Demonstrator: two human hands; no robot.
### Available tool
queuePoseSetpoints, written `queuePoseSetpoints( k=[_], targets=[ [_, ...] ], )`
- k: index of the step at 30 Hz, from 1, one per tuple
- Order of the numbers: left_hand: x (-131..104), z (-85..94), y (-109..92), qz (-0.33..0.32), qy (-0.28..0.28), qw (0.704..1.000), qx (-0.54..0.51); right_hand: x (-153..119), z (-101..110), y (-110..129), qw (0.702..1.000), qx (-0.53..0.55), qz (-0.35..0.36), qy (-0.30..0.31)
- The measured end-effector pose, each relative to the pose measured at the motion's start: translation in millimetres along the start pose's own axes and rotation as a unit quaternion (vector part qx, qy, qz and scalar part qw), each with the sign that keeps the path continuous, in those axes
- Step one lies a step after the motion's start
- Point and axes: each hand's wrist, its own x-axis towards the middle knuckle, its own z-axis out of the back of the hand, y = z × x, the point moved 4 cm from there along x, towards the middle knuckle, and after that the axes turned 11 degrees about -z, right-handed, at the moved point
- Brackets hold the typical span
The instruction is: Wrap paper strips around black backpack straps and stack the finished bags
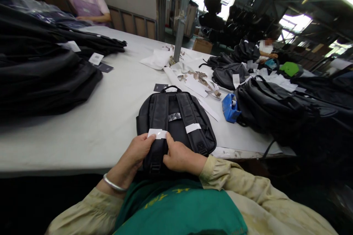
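Item: black backpack [176, 125], straps up, at the near edge of the table [110, 117]. Right-hand strap carries a white paper band [193, 127] (wrapped, apparently done). Left-hand strap: paper strip [157, 133] only partly wrapped, pinched between fingers of left hand [138, 152] and right hand [179, 156]; both closed on it. Unfinished bags [264, 102] piled to the right.
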Motion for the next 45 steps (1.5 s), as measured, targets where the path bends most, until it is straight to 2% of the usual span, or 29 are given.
queuePoseSetpoints(
  k=[3, 6, 9, 11, 14, 16, 18, 20, 21, 26, 33, 39, 45],
  targets=[
    [0.1, -1.1, -0.1, -0.004, 0.01, 1.0, 0.001, -6.8, 12.1, 0.1, 0.992, -0.113, 0.03, -0.044],
    [0.7, -1.2, 0.0, -0.017, 0.017, 1.0, 0.017, -8.4, 22.2, 1.3, 0.981, -0.177, 0.025, -0.069],
    [1.5, 0.2, 1.8, -0.01, 0.014, 1.0, 0.018, -5.4, 25.8, -0.9, 0.974, -0.225, -0.002, -0.033],
    [2.3, 1.3, 3.3, -0.005, 0.013, 1.0, 0.015, -1.9, 29.6, -4.9, 0.976, -0.217, -0.009, -0.025],
    [3.6, 2.6, 4.0, -0.01, 0.012, 1.0, 0.026, 9.2, 43.3, -13.5, 0.992, -0.077, -0.001, -0.103],
    [3.8, 2.9, 3.7, -0.01, 0.009, 1.0, 0.029, 22.7, 49.0, -24.3, 0.989, 0.075, -0.045, -0.121],
    [3.0, 2.5, 3.3, 0.0, 0.008, 1.0, 0.02, 38.5, 45.4, -33.5, 0.967, 0.213, -0.119, -0.072],
    [2.0, 2.0, 2.4, 0.007, 0.005, 1.0, 0.014, 50.3, 38.1, -34.1, 0.945, 0.286, -0.159, -0.014],
    [1.6, 2.0, 1.8, 0.008, 0.003, 1.0, 0.013, 53.7, 35.8, -31.9, 0.939, 0.303, -0.16, -0.006],
    [1.0, 2.4, -0.2, 0.01, -0.004, 1.0, 0.0, 50.9, 28.9, -23.9, 0.915, 0.375, -0.143, -0.039],
    [-4.6, 2.6, -7.2, 0.062, -0.001, 0.996, -0.068, 50.2, 8.0, -28.0, 0.901, 0.396, -0.174, -0.021],
    [-6.1, 5.6, -9.2, 0.074, 0.011, 0.994, -0.085, 49.0, -3.6, -11.3, 0.84, 0.488, -0.234, 0.034],
    [-6.6, 5.9, -9.8, 0.081, 0.016, 0.993, -0.081, 51.0, -8.7, 2.4, 0.816, 0.515, -0.245, 0.095]
  ],
)
